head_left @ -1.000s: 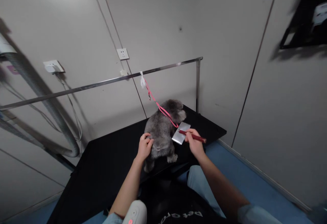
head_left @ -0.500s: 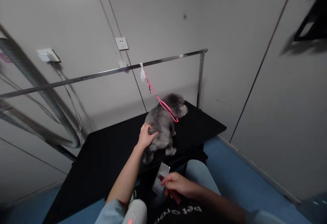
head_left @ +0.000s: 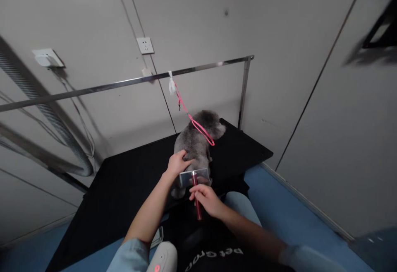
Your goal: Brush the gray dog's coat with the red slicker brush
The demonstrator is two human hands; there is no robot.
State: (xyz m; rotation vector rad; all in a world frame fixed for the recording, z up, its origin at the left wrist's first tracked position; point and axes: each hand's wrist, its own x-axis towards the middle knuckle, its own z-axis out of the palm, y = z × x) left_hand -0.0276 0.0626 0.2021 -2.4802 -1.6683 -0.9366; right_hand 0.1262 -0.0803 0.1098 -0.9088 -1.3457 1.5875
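A grey, fluffy dog (head_left: 194, 139) is on the black grooming table with its head to the right and its rear towards me. My left hand (head_left: 178, 163) grips the dog's back near the rump, thumb apart from the fingers. In my right hand (head_left: 207, 198) is a slicker brush (head_left: 198, 208) with a red handle and a wide, shiny flat back. Its head lies against or just in front of the dog's hindquarters, bristle side hidden. A pink leash loop (head_left: 203, 129) hangs across the dog's neck and shoulder.
The leash is tied with white cloth (head_left: 171, 83) to a metal rail (head_left: 124, 83) above the black table (head_left: 130, 185). Behind stand a wall, sockets (head_left: 145, 45) and a grey corrugated hose (head_left: 58, 121). A white device (head_left: 166, 257) with a red light is near my lap.
My right hand has raised the slicker brush from over my lap to the dog's hindquarters and turned its back towards me. My left hand stays on the dog.
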